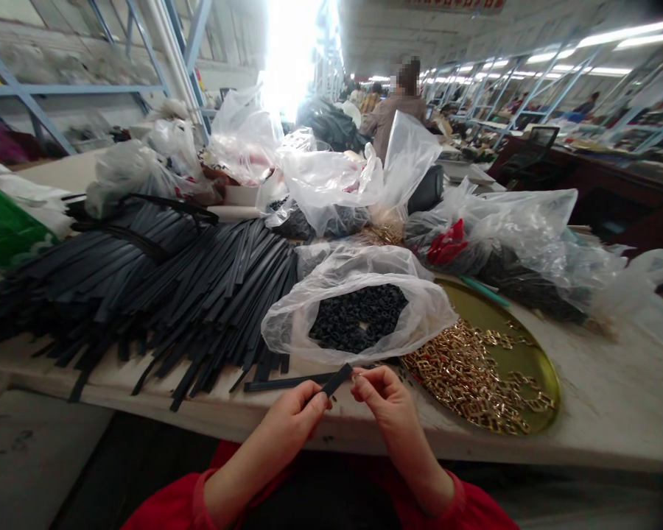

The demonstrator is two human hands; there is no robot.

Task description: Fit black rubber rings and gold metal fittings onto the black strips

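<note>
Pinched between the thumb and fingers of my left hand (297, 414) is a black strap (338, 379), its free end pointing up and to the right. My right hand (384, 397) is closed at that end, with a small gold-coloured buckle (356, 377) at its fingertips; the fingers hide most of it. Behind my hands, an open clear plastic bag (287, 324) holds many small black loops (359, 316). To the right, a round gold tray (541, 368) carries a heap of gold buckles (464, 368). Another black strap (281, 383) lies just beyond my left hand.
Long black straps (215, 287) are piled across the left of the table (613, 412). More clear plastic bags (331, 177) crowd the back. A teal tool (485, 291) rests by the tray's far rim. Farther off, a person (401, 107) stands with their back turned.
</note>
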